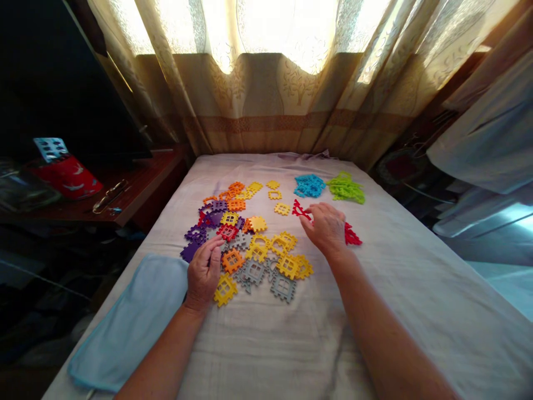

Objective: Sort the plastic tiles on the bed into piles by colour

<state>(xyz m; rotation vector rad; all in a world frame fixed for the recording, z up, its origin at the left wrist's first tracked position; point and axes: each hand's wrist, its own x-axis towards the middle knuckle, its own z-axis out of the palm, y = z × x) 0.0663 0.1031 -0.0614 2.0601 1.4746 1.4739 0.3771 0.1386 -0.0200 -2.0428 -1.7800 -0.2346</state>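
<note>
My right hand (327,226) is over the bed, its thumb and fingers closed on a red notched building piece (298,209) that sticks out to the left. More red pieces (352,235) show beyond its wrist side, partly hidden by the hand. My left hand (204,273) rests at the left edge of a mixed pile, fingers loosely extended and thumb apart, nothing visible in it. Nearest its fingertips are a red window piece (227,232) and an orange window piece (232,260). Yellow (288,265), grey (254,270) and purple (195,233) interlocking pieces make up the pile.
Blue pieces (310,185) and green pieces (345,188) lie in separate heaps at the far right. Several yellow pieces (282,208) lie apart in the middle. A light blue cloth (133,322) is at the left. Beside the bed stands a wooden table (166,166) with a red container (69,176).
</note>
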